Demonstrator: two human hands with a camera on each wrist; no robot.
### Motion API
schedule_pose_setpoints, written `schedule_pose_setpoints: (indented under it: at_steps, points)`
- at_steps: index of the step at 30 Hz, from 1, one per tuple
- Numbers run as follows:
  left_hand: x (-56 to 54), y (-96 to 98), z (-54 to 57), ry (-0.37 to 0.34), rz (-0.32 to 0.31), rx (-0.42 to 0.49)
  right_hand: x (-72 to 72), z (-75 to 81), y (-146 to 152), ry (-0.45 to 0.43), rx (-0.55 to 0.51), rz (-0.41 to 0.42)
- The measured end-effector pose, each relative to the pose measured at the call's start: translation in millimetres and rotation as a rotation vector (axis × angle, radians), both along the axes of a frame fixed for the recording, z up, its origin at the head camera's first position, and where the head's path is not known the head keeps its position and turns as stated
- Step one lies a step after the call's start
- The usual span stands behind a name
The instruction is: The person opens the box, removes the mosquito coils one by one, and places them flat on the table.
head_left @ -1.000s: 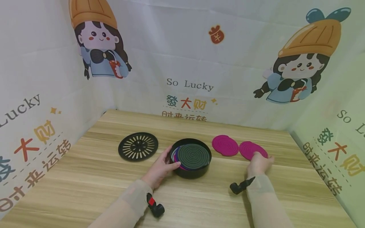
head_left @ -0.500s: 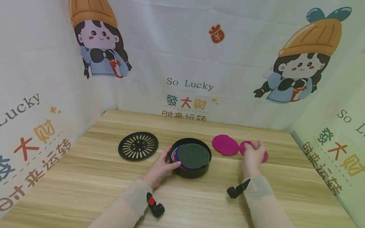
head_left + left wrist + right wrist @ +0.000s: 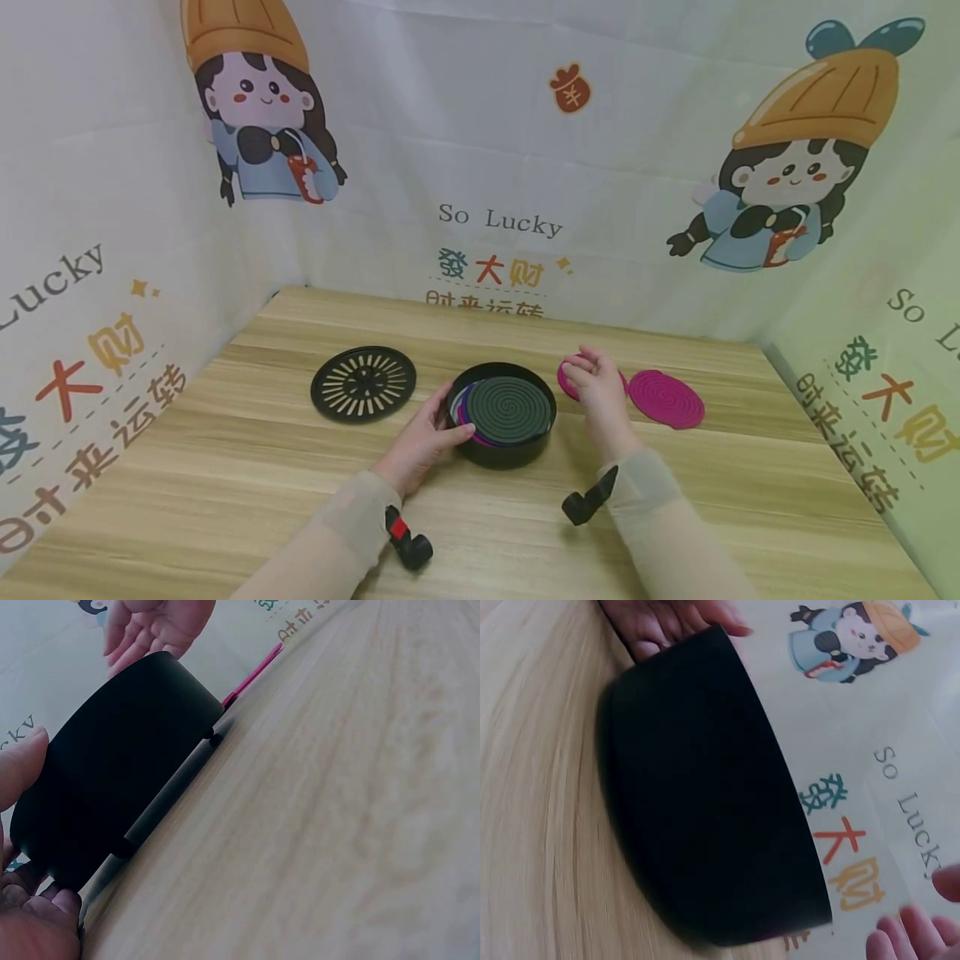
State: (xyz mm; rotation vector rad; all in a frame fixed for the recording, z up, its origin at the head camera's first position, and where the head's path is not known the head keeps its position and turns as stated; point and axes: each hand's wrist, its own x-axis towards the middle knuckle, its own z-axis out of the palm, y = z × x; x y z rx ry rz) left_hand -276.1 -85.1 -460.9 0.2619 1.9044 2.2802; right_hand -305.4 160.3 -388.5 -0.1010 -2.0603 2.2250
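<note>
Directly under the right hand, as the head view has it, lies the left pink coil, flat on the table and partly hidden by the fingers. It is round, so no long axis sets a direction; what counts is height. In the left wrist view the right hand hangs above the table, with a gap between it and the pink edge seen low beside the tin. Its fingers are loosely bent and apart, and I see nothing pinched between them.

The right hand is much the nearer of the two to that coil. Just right of it, their edges almost meeting or touching, lies the right pink coil, flat and uncovered.

Left of both coils stands the tin, upright and without a cover. The left hand holds it from the left, thumb over the near rim and fingers round the wall. Inside, a green coil tops a stack, with blue, pink and pale edges showing at its left.

Farther left, beyond the left hand, the slotted lid lies flat. Behind the table hangs a printed cloth.
</note>
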Motion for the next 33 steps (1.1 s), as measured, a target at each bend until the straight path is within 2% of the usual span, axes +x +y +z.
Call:
schedule_pose_setpoints:
  at_steps: [7, 15, 21, 33]
  points:
    - [-1.0, -0.4, -0.8, 0.004, -0.003, 0.004, -5.2, -1.2, -19, -0.013, 0.171, 0.155]
    - [-0.8, -0.8, 0.0, 0.004, -0.002, -0.001, -9.1, -0.2, -28, -0.011, 0.368, 0.203]
    - [0.3, -0.9, 0.8, 0.0, -0.007, -0.005, -11.5, -1.9, -31, -0.018, 0.388, 0.222]
    - [-0.7, 1.6, -0.1, 0.007, 0.008, 0.003, -10.0, -1.2, -31, -0.048, 0.358, 0.236]
